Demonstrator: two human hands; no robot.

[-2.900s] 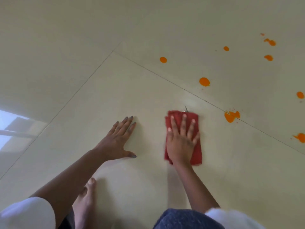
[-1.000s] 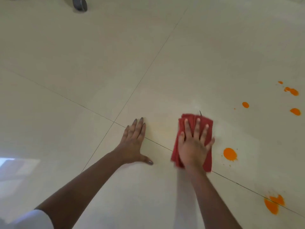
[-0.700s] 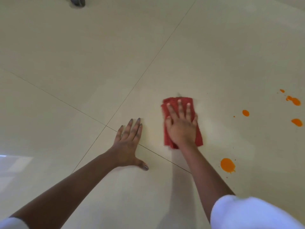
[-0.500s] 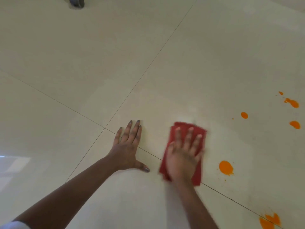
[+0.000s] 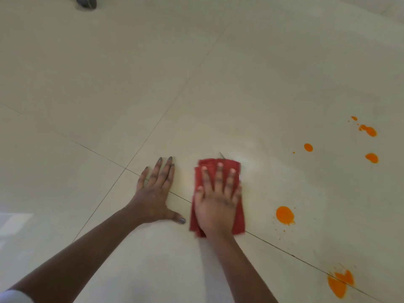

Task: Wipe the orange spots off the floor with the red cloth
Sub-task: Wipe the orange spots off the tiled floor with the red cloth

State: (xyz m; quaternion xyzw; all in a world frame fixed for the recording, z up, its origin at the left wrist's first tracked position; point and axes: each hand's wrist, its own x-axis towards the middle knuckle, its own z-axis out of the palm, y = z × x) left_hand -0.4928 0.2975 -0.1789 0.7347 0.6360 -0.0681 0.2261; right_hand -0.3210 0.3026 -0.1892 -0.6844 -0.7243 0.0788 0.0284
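The folded red cloth (image 5: pixel 238 219) lies flat on the cream tiled floor (image 5: pixel 131 73). My right hand (image 5: pixel 217 202) presses down on it with straight, spread fingers. My left hand (image 5: pixel 156 193) rests flat on the floor just left of the cloth, fingers straight. Orange spots dot the floor to the right: a large round one (image 5: pixel 284 214) a short way right of the cloth, a smeared pair (image 5: pixel 340 283) on the grout line at the lower right, and several smaller ones (image 5: pixel 369 131) farther back right.
A dark round object (image 5: pixel 86 1) sits on the floor at the top left edge. Grout lines cross near my left hand. A bright window reflection (image 5: pixel 13 224) lies on the tiles at the far left.
My right hand slid the cloth away from me, back toward me, and now a little forward again, staying left of the large orange spot. My left hand stayed planted.
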